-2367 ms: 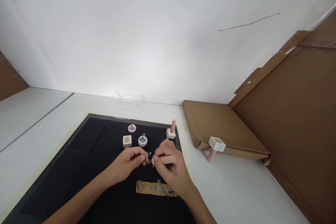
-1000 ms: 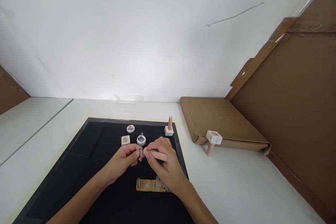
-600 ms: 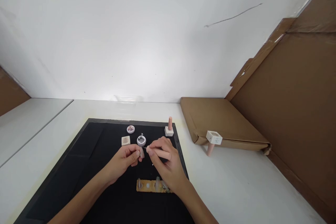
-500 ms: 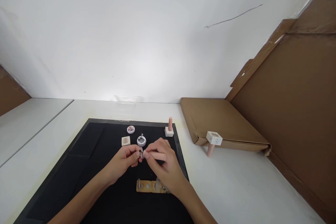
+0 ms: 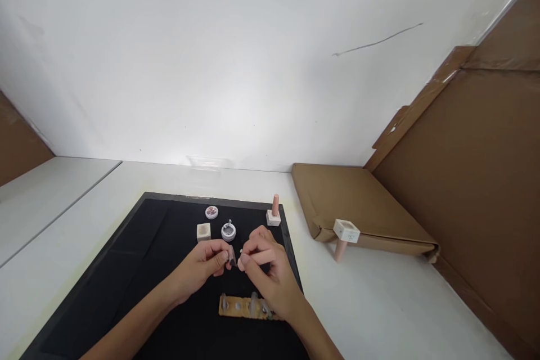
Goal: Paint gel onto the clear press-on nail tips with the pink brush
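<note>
My left hand (image 5: 196,270) pinches a small, shiny greyish false nail (image 5: 232,256) between thumb and fingers. Just to its right, my right hand (image 5: 276,275) is closed around a pink nail polish brush cap (image 5: 262,257), whose brush end points at the nail. A narrow gap separates the two hands. Below them lies a yellow strip (image 5: 244,309) bearing several nail tips, its right end partly behind my right wrist. Behind my left hand stands a white square polish bottle (image 5: 203,231) with no cap on it. Beside it is an open round jar (image 5: 228,232) with grey contents.
A round lid (image 5: 211,212) lies at the back of the black mat (image 5: 139,270). Near the mat's far right corner stands a pink-capped bottle (image 5: 273,217). Another bottle (image 5: 346,231) rests upside down against a flat cardboard box (image 5: 358,197). Cardboard (image 5: 472,180) walls off the right.
My right hand has drawn the brush slightly back to the right, away from the false nail. My left hand keeps its pinch, with the nail turned somewhat. The view has shifted a little.
</note>
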`<state>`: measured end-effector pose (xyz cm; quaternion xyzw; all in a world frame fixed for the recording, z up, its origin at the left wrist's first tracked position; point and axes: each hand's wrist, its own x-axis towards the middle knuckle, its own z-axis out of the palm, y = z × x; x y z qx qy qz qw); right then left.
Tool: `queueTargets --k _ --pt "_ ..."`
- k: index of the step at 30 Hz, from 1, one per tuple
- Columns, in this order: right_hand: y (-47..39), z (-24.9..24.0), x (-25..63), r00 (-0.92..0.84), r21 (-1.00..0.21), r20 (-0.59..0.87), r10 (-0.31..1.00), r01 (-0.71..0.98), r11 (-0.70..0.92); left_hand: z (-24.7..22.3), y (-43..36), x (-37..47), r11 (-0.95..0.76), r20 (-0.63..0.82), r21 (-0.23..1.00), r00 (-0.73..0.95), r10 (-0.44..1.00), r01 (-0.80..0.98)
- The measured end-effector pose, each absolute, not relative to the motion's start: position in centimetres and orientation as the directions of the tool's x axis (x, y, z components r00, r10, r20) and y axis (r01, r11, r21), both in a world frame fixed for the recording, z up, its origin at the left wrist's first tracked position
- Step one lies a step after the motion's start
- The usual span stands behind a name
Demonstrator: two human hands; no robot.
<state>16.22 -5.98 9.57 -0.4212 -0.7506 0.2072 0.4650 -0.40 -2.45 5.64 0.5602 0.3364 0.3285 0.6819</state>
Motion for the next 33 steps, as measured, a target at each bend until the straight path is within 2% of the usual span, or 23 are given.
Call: queueTargets --k 9,14,20,33 --pt "-5.83 9.42 16.08 -0.243 -0.667 0.541 0.805 0.459 0.587 6.02 -2.06 -0.38 0.073 -0.047 0.997 0.521 0.852 -0.029" --pt "-5.68 9.25 16.09 -0.174 -0.669 0.550 0.817 0.495 0.555 5.77 -2.10 -0.50 0.015 -0.010 1.000 0.515 0.857 -0.005" --pt "-5.67 8.89 15.89 -0.185 -0.650 0.558 0.809 0.509 0.564 5.65 -1.89 -0.65 -0.048 0.031 0.999 0.510 0.860 0.019" --pt "-5.60 8.99 15.95 -0.194 -0.610 0.578 0.793 0.542 0.578 5.46 -1.80 -0.75 -0.098 0.064 0.994 0.493 0.868 0.042"
